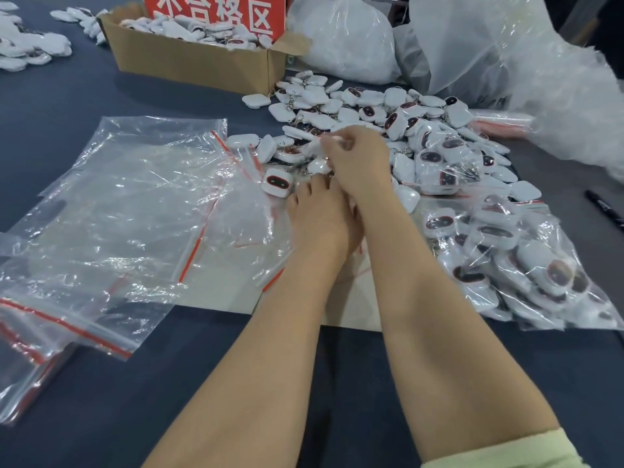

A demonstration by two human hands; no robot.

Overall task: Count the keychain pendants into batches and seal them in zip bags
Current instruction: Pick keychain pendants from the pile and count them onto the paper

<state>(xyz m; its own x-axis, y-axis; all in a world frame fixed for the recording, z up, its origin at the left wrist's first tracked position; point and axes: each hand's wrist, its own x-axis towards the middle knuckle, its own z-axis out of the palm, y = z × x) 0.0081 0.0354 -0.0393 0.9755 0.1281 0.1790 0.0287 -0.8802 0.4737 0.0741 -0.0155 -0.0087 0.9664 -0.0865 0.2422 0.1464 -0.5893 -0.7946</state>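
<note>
A heap of white keychain pendants (pixel 398 123), some showing dark red faces, lies in the middle of the dark table. My right hand (pixel 358 163) reaches into its near left edge, its curled fingers pinching a white pendant (pixel 315 145). My left hand (pixel 320 221) lies just under and left of the right, on a crumpled zip bag. Its visible fingers stretch forward to touch pendants beside a face-up one (pixel 278 182), and the right hand hides the rest of it. Empty red-striped zip bags (pixel 141 197) are spread out at left. A filled zip bag (pixel 506 265) lies at right.
A cardboard box (pixel 189 59) holding more pendants stands at the back, with a red sign (pixel 216 11) behind it. Large clear plastic bags (pixel 472 45) pile up at the back right. A black marker (pixel 604 207) lies at the right edge. More pendants (pixel 30 49) lie far left.
</note>
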